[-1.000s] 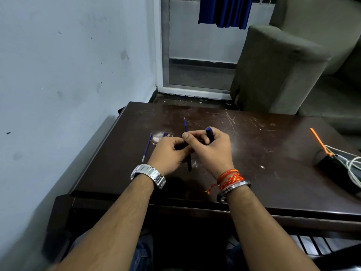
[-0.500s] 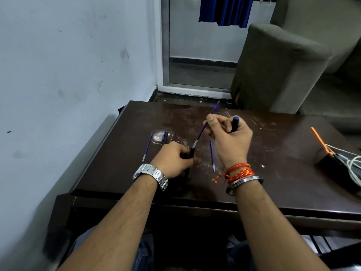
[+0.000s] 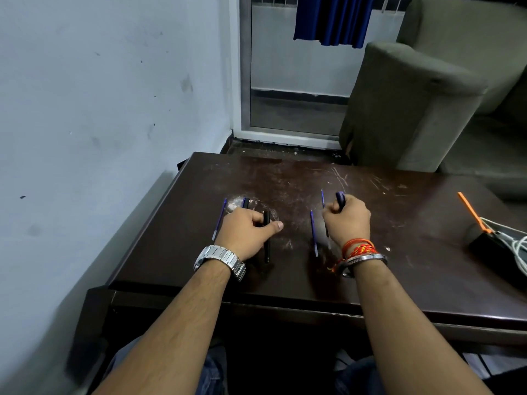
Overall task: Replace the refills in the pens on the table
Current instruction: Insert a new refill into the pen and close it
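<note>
- Head view: the left hand (image 3: 251, 232), with a metal watch (image 3: 221, 260) on its wrist, is curled around a black pen barrel (image 3: 267, 243) whose lower end lies on the dark counter (image 3: 413, 269).
- The right hand (image 3: 346, 219) is fisted around a thin blue refill (image 3: 323, 199) and a dark blue pen cap (image 3: 340, 198), both sticking up past the knuckles.
- A second refill (image 3: 314, 233) lies just left of that hand; a third refill (image 3: 219, 219) lies left of the left hand.
- An orange tool (image 3: 472, 212) rests far right.
</note>
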A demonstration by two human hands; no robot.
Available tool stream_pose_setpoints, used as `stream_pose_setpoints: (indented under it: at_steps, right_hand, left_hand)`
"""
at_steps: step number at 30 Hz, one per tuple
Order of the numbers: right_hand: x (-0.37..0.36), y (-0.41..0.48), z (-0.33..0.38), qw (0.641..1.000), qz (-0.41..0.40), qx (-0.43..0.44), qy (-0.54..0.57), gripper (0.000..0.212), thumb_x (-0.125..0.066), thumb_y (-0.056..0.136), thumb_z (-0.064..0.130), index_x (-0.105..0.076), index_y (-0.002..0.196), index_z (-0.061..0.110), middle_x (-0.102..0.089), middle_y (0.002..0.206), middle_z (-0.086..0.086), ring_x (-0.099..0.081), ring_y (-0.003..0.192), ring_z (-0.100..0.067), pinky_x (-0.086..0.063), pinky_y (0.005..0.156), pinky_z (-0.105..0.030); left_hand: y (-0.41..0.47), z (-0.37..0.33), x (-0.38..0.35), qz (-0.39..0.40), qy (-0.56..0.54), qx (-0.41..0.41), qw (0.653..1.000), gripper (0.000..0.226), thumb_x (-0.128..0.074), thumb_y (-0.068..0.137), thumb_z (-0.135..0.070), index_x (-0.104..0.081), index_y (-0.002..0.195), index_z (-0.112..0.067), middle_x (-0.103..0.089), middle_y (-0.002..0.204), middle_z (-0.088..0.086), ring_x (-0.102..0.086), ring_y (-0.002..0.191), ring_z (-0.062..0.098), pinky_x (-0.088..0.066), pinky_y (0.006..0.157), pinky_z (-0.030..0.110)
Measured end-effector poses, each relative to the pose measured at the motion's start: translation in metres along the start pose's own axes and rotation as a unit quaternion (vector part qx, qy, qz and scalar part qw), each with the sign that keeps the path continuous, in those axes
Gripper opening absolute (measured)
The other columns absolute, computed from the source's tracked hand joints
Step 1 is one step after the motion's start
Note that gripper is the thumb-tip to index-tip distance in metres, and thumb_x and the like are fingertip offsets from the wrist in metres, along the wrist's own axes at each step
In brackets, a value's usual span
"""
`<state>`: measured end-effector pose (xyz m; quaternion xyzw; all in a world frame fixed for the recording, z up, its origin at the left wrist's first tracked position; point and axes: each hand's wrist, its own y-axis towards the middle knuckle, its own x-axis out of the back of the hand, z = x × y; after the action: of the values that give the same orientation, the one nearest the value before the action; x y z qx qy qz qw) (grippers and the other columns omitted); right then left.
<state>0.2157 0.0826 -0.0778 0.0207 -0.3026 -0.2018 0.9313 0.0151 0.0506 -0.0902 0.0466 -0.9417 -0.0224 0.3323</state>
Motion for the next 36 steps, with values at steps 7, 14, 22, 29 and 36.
stream_pose_setpoints:
  at_steps: [7,14,22,29,36]
  right_hand:
    - [-0.009,0.003,-0.02,0.997,0.044,-0.039,-0.057,0.027,-0.057,0.082,0.001,-0.048,0.06,0.013,-0.053,0.062,-0.001,-0.053,0.066,-0.021,-0.042,0.067,-0.031]
    - [-0.013,0.004,-0.024,0.997,0.03,-0.037,-0.065,0.025,-0.057,0.082,-0.001,-0.05,0.061,0.009,-0.055,0.064,-0.006,-0.051,0.062,-0.021,-0.042,0.064,-0.03]
    - [-0.013,0.007,-0.025,0.994,0.043,-0.037,-0.098,0.011,-0.062,0.083,0.001,-0.058,0.075,0.005,-0.063,0.081,-0.015,-0.058,0.08,-0.029,-0.042,0.071,-0.03]
    - [-0.013,0.005,-0.021,0.996,0.039,-0.024,-0.08,0.01,-0.067,0.082,0.007,-0.057,0.082,0.007,-0.061,0.081,-0.007,-0.056,0.079,-0.024,-0.041,0.07,-0.028]
    - [-0.025,-0.02,0.007,0.994,0.078,-0.03,0.076,0.034,-0.055,0.09,0.05,-0.056,0.074,0.02,-0.059,0.075,0.004,-0.055,0.069,-0.013,-0.035,0.057,-0.028]
  left_hand:
    - [0.001,0.0,-0.002,0.014,-0.001,0.011,1.0,0.043,-0.071,0.078,-0.055,-0.07,0.064,-0.014,-0.067,0.049,0.0,-0.065,0.047,0.01,-0.041,0.04,0.01]
    - [0.0,0.002,-0.004,0.028,-0.018,0.014,0.999,0.04,-0.072,0.078,-0.054,-0.072,0.066,-0.016,-0.062,0.042,-0.007,-0.063,0.043,0.005,-0.035,0.039,0.007]
    - [0.0,0.001,-0.003,0.03,-0.02,0.011,0.999,0.039,-0.072,0.077,-0.056,-0.068,0.06,-0.021,-0.061,0.041,-0.009,-0.063,0.044,0.003,-0.035,0.04,0.007]
    - [0.0,-0.001,-0.004,0.038,-0.036,0.008,0.999,0.034,-0.073,0.077,-0.054,-0.068,0.061,-0.024,-0.061,0.041,-0.011,-0.061,0.041,0.0,-0.034,0.039,0.006]
    - [0.0,-0.003,-0.005,0.027,-0.049,0.001,0.998,0.037,-0.073,0.077,-0.054,-0.07,0.062,-0.021,-0.06,0.041,-0.012,-0.057,0.039,0.0,-0.033,0.038,0.007]
